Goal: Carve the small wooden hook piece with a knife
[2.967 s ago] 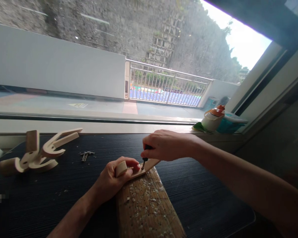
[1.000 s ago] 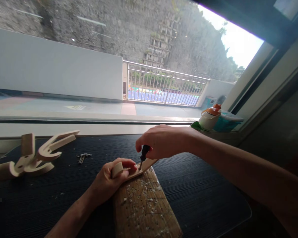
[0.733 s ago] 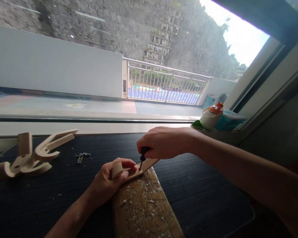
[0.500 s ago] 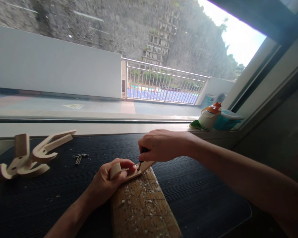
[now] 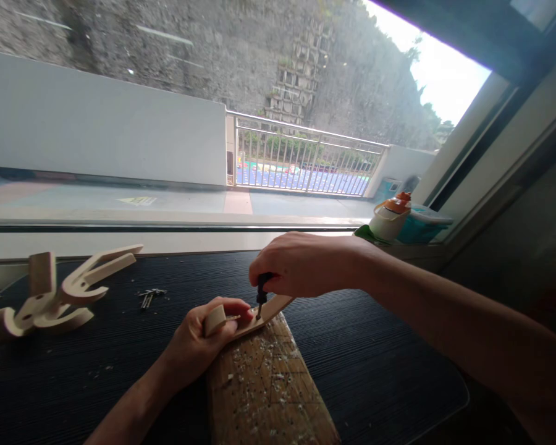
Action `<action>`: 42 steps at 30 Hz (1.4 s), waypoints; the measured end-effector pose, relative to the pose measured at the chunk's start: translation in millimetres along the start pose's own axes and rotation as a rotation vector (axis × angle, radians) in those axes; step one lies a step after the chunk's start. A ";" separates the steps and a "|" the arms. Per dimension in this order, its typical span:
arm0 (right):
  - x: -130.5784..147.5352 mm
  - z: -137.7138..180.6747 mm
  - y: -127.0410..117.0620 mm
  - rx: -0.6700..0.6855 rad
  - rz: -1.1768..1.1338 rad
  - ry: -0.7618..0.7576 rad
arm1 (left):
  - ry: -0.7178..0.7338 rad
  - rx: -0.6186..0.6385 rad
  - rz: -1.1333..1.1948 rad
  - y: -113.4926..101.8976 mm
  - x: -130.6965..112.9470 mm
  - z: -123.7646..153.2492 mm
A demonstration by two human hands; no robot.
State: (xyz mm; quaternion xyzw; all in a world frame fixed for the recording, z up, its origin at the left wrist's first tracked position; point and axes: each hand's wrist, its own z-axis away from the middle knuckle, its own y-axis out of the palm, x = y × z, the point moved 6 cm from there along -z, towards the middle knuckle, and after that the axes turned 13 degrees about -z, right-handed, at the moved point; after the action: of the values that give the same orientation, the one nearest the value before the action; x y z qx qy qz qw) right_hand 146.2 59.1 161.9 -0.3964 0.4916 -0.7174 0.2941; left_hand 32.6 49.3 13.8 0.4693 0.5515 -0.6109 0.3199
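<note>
My left hand (image 5: 213, 321) is closed around a pale curved wooden hook (image 5: 269, 313), pressing it flat on a thick wooden board (image 5: 259, 380). One end of the hook sticks up between my thumb and fingers. My right hand (image 5: 282, 267) grips the black handle of a screwdriver (image 5: 262, 292) from above. Upright, its shaft meets the hook just right of my left fingertips, where another small hole shows beside it. A thin metal tip pokes out near my left thumb; whether it is a screw I cannot tell.
Several finished-looking wooden hooks (image 5: 81, 278) lie on the black table (image 5: 134, 352) at left. Near them is a small pile of screws (image 5: 151, 298). A bottle with an orange cap (image 5: 391, 216) and a teal box (image 5: 421, 224) stand on the windowsill (image 5: 189, 241).
My right hand has risen slightly and shifted left on the screwdriver, exposing more of its black handle. My left hand and the hook stay put.
</note>
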 end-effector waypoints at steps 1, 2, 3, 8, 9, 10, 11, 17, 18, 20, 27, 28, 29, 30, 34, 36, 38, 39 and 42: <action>-2.0 0.2 -0.1 -0.016 -0.011 0.005 | 0.001 -0.001 -0.002 0.0 -0.3 -0.2; -4.2 0.8 0.0 -0.032 -0.022 0.014 | 0.002 -0.005 -0.002 0.0 -0.7 -0.4; -6.1 1.7 0.5 -0.045 -0.032 0.021 | 0.003 -0.006 -0.002 0.1 -1.1 -0.6; -12.1 5.4 7.9 -0.095 -0.071 0.075 | -0.004 -0.001 0.006 0.8 -0.8 -1.8; -12.3 5.0 9.4 -0.109 -0.065 0.087 | -0.001 -0.003 0.007 0.7 -0.5 -1.9; -12.1 4.2 10.7 -0.123 -0.050 0.098 | 0.003 -0.006 0.009 0.6 -0.1 -1.7; -11.7 2.9 11.7 -0.136 -0.026 0.109 | 0.008 -0.008 0.014 0.5 0.2 -1.4; -9.7 -4.3 6.6 -0.152 0.130 0.201 | 0.030 -0.006 0.009 0.7 1.5 1.4; -7.9 -4.4 3.3 -0.149 0.136 0.188 | 0.034 -0.003 0.003 0.8 1.4 1.5; -2.9 -3.7 -2.2 -0.122 0.117 0.136 | 0.035 0.005 -0.007 1.1 1.4 1.3; 0.4 -1.7 1.7 0.009 0.058 0.055 | 0.020 0.014 -0.019 0.9 3.2 -0.2; -1.7 -2.0 3.5 0.000 0.054 0.061 | 0.019 0.014 -0.017 0.9 3.4 -0.3; -4.0 -2.3 5.2 -0.010 0.052 0.067 | 0.018 0.013 -0.015 0.9 3.5 -0.4; -6.1 -2.4 6.7 -0.018 0.050 0.072 | 0.017 0.012 -0.011 0.9 3.5 -0.6; -12.8 -1.7 9.8 -0.038 0.028 0.103 | 0.015 0.013 -0.018 0.6 1.4 -1.0; -14.7 -1.3 10.2 -0.044 0.019 0.133 | 0.014 0.008 -0.035 0.1 -0.1 -0.9; -15.1 -1.4 10.7 -0.048 0.040 0.165 | 0.014 0.002 -0.041 -0.2 -1.2 -0.7; -14.8 -1.7 10.9 -0.051 0.063 0.181 | 0.013 0.002 -0.036 0.0 -1.5 -0.7; -13.9 -1.7 10.7 -0.041 0.129 0.233 | 0.005 0.004 0.003 1.0 -0.8 -0.6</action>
State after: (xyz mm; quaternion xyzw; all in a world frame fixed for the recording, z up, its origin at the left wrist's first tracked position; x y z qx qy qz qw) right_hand 152.2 67.6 147.6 -0.2838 0.5613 -0.7282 0.2723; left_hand 33.9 49.6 14.3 0.4722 0.5504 -0.6103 0.3188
